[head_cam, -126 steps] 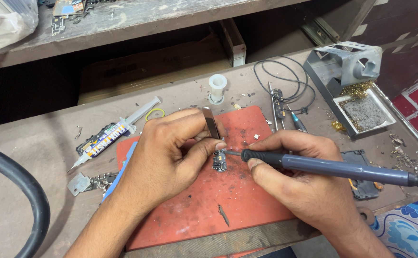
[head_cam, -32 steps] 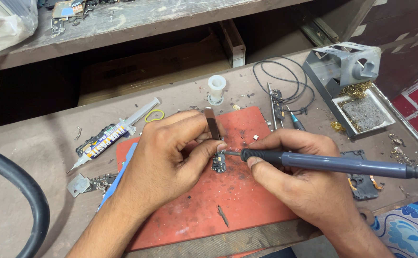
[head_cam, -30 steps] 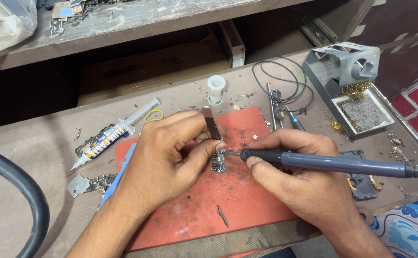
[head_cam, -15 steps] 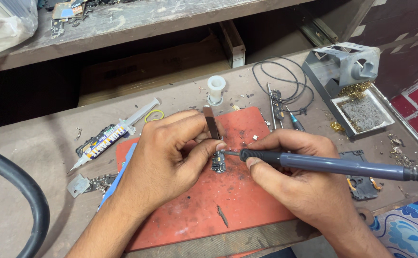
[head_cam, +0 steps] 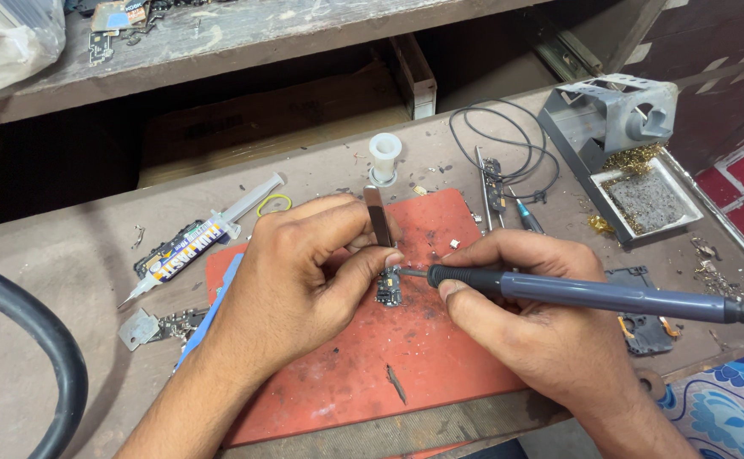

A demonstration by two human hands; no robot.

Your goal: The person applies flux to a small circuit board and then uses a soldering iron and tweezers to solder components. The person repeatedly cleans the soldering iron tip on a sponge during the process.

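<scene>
My left hand (head_cam: 304, 272) grips metal tweezers (head_cam: 379, 217) whose tips press down on a small dark circuit board (head_cam: 388, 289). That board lies on a red work mat (head_cam: 406, 357) in the middle of the bench. My right hand (head_cam: 542, 314) holds a grey soldering iron (head_cam: 593, 295) like a pen. Its metal tip touches the right side of the small board. The iron's cord runs off the right edge of the picture.
A syringe of paste (head_cam: 193, 242) lies left of the mat. A white spool (head_cam: 384, 155), a black wire coil (head_cam: 499, 144) and a metal iron stand with brass wool (head_cam: 627, 144) sit behind. A thick black hose (head_cam: 40, 340) curves at left. A dark part (head_cam: 644, 327) lies right.
Almost nothing differs. Both hands stay on the small board, with the iron's tip shifting only slightly against it.
</scene>
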